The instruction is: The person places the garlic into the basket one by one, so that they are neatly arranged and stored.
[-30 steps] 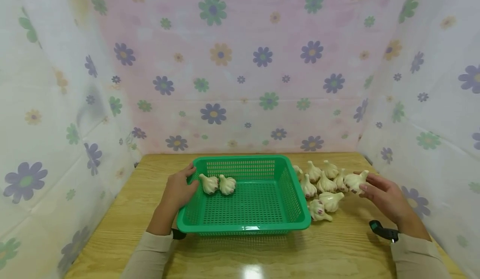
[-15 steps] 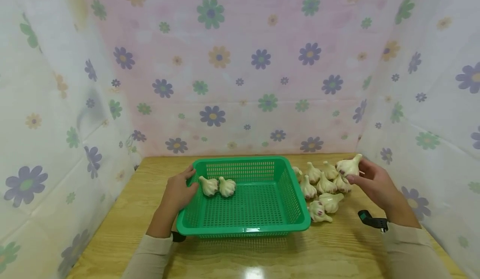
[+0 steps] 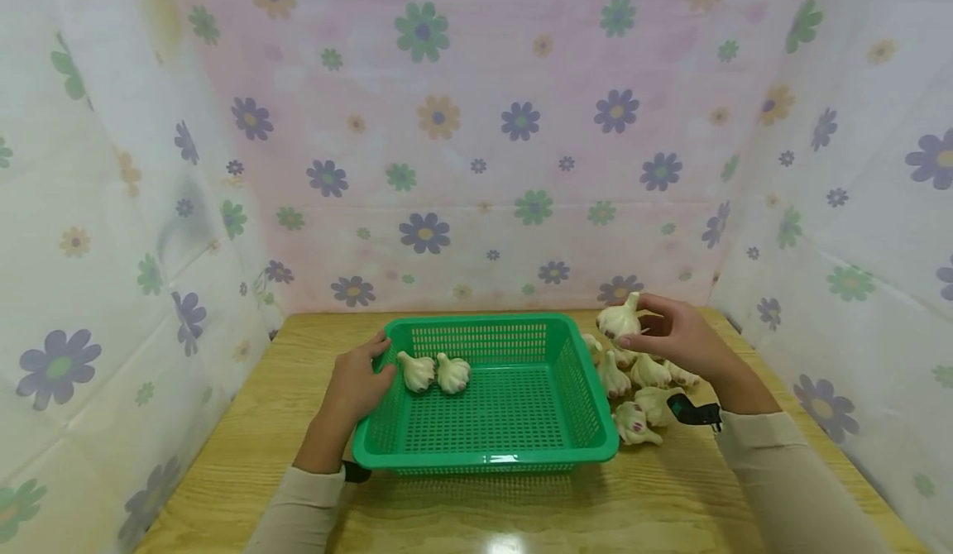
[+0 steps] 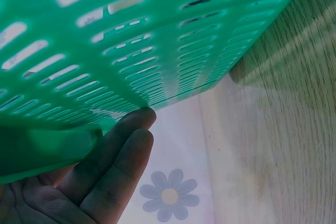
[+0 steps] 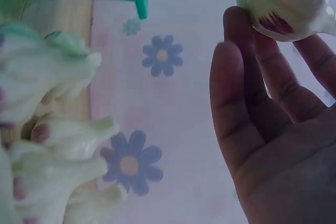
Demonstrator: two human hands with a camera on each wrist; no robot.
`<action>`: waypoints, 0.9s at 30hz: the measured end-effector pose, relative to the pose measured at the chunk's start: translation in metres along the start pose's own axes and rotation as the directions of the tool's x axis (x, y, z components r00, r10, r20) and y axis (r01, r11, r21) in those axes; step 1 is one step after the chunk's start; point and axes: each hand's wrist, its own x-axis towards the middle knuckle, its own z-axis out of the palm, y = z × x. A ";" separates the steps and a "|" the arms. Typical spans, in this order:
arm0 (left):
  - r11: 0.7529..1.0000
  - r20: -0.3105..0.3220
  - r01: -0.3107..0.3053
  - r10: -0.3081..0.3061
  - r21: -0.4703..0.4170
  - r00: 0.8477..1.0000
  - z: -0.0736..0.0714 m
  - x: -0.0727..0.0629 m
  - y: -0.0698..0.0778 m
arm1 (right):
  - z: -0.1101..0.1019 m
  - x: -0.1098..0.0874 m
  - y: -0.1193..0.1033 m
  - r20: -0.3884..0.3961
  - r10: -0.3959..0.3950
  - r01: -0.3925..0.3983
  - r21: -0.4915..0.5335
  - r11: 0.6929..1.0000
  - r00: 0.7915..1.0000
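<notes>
Compared with a second ago, the right hand point(image 3: 673, 335) is farther left and higher, off the right end of the garlic pile point(image 3: 646, 370). The garlic bulb point(image 3: 620, 320) in its fingertips is now above the pile's far left part, near the right rim of the green basket point(image 3: 484, 460). Its stem points more steeply upward. The hand now hides much of the far bulbs, and the black wrist device point(image 3: 694, 411) overlaps a nearer bulb's stem.
</notes>
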 end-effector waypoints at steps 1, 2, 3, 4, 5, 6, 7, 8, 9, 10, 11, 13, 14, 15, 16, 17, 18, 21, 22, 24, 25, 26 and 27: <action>1.000 0.000 -0.003 0.003 0.000 1.000 0.000 0.000 0.000 | 0.002 0.005 -0.002 0.009 -0.011 0.011 -0.020 1.000 1.000; 1.000 -0.001 -0.006 0.006 0.002 1.000 0.000 0.000 0.000 | 0.004 0.009 -0.004 0.012 -0.015 0.015 -0.030 0.999 1.000; 1.000 -0.002 -0.006 0.006 0.002 1.000 0.000 0.000 0.000 | 0.006 0.013 -0.005 0.020 -0.025 0.026 -0.045 0.999 0.999; 1.000 -0.002 -0.009 0.009 0.000 1.000 0.000 0.000 -0.001 | 0.008 0.017 -0.007 0.026 -0.033 0.034 -0.054 0.998 0.999; 1.000 -0.003 -0.009 0.009 0.000 1.000 0.000 0.000 -0.001 | 0.010 0.021 -0.008 0.036 -0.041 0.043 -0.054 0.998 0.999; 1.000 -0.003 -0.011 0.011 0.001 1.000 0.000 0.001 -0.001 | 0.012 0.025 -0.010 0.047 -0.047 0.050 -0.049 0.998 0.998; 1.000 -0.004 -0.012 0.012 0.002 1.000 -0.001 0.001 -0.002 | 0.014 0.028 -0.011 0.057 -0.049 0.052 -0.043 0.998 0.997; 1.000 -0.006 -0.011 0.011 0.004 1.000 -0.001 0.001 -0.003 | 0.016 0.032 -0.013 0.067 -0.053 0.056 -0.035 0.998 0.996; 1.000 -0.006 -0.010 0.010 0.003 1.000 -0.001 0.001 -0.003 | 0.019 0.035 -0.015 0.078 -0.057 0.060 -0.030 0.998 0.995; 1.000 -0.006 -0.011 0.011 0.005 1.000 -0.001 0.001 -0.004 | 0.021 0.039 -0.016 0.086 -0.056 0.059 -0.023 0.998 0.995; 1.000 -0.005 -0.012 0.012 0.007 1.000 -0.002 0.001 -0.004 | 0.023 0.042 -0.018 0.095 -0.054 0.057 -0.020 0.998 0.994; 1.000 -0.006 -0.015 0.015 0.008 1.000 -0.002 0.001 -0.005 | 0.027 0.047 -0.021 0.107 -0.043 0.046 -0.024 0.999 0.993; 1.000 -0.007 -0.014 0.014 0.009 1.000 -0.002 0.001 -0.006 | 0.029 0.050 -0.022 0.111 -0.036 0.039 -0.030 0.999 0.993; 1.000 -0.008 -0.015 0.015 0.011 1.000 -0.002 0.001 -0.006 | 0.030 0.052 -0.024 0.114 -0.025 0.030 -0.041 0.999 0.993; 1.000 -0.008 -0.015 0.015 0.012 1.000 -0.002 0.001 -0.006 | 0.032 0.054 -0.026 0.116 -0.013 0.019 -0.052 0.998 0.993; 1.000 -0.009 -0.016 0.016 0.013 1.000 -0.003 0.002 -0.006 | 0.034 0.057 -0.027 0.117 -0.004 0.012 -0.067 0.998 0.993; 1.000 -0.012 -0.015 0.016 0.014 1.000 -0.003 0.002 -0.006 | 0.035 0.059 -0.029 0.118 -0.002 0.011 -0.083 0.996 0.993; 1.000 -0.018 -0.018 0.018 0.013 1.000 -0.003 0.002 -0.005 | 0.039 0.064 -0.034 0.124 -0.007 0.022 -0.119 0.993 0.992; 1.000 -0.017 -0.021 0.021 0.010 1.000 -0.002 0.002 -0.004 | 0.041 0.066 -0.034 0.122 -0.011 0.027 -0.128 0.991 0.992; 1.000 -0.017 -0.023 0.023 0.009 1.000 -0.001 0.001 -0.003 | 0.044 0.069 -0.035 0.132 -0.023 0.041 -0.136 0.990 0.991; 1.000 -0.014 -0.023 0.023 0.009 1.000 0.000 0.001 -0.003 | 0.046 0.070 -0.036 0.139 -0.026 0.045 -0.138 0.989 0.990; 1.000 -0.010 -0.022 0.022 0.009 1.000 0.000 0.000 -0.002 | 0.048 0.071 -0.036 0.149 -0.025 0.045 -0.134 0.990 0.989; 1.000 -0.008 -0.020 0.021 0.010 1.000 0.000 0.000 -0.002 | 0.051 0.073 -0.036 0.157 -0.023 0.044 -0.131 0.990 0.987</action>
